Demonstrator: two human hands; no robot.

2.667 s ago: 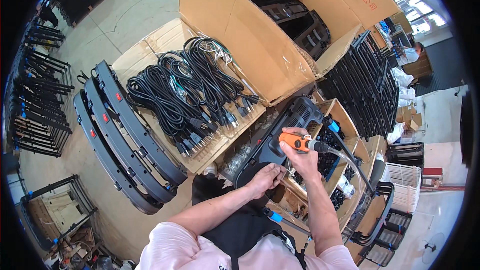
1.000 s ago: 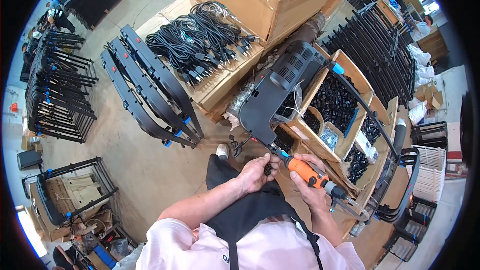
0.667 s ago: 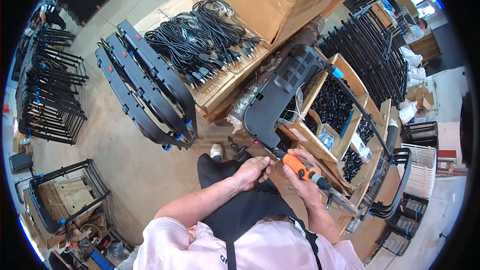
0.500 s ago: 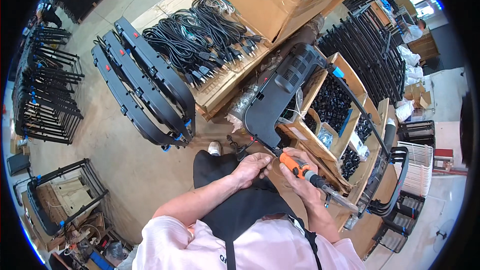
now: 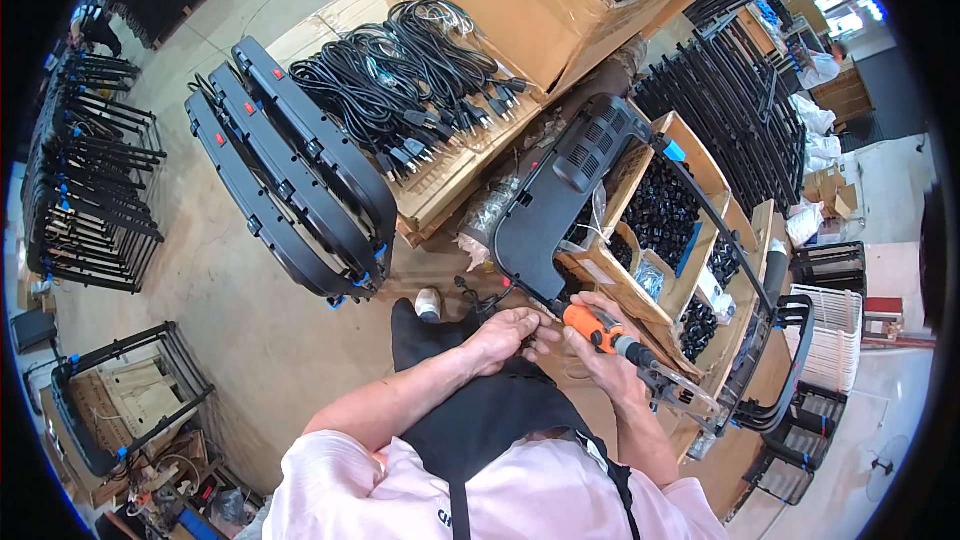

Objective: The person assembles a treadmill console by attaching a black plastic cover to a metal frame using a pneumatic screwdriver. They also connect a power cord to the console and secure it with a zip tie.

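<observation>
My right hand (image 5: 612, 368) is wrapped round an orange power screwdriver (image 5: 588, 326) with a grey and black rear end. The tool's front end points up and left, close to the lower corner of a black plastic frame part (image 5: 530, 240) with a vented housing. My left hand (image 5: 505, 338) is just left of the tool, its fingers curled and pinched together. Whatever the left fingers hold is too small to make out. A dark cord with a red piece hangs by the frame's lower corner, beyond my left hand.
A wooden bin (image 5: 655, 305) with compartments of small black parts stands at right. Bundled black power cords (image 5: 400, 80) lie on cardboard beside a large carton (image 5: 490, 5). Several curved black frames (image 5: 300, 175) stand on the floor at left. Racked black tubing (image 5: 730, 110) is farther right.
The view has shifted slightly. My left fingers have moved a little at the pinch, beside the screwdriver. My right hand keeps its grip on the tool.
</observation>
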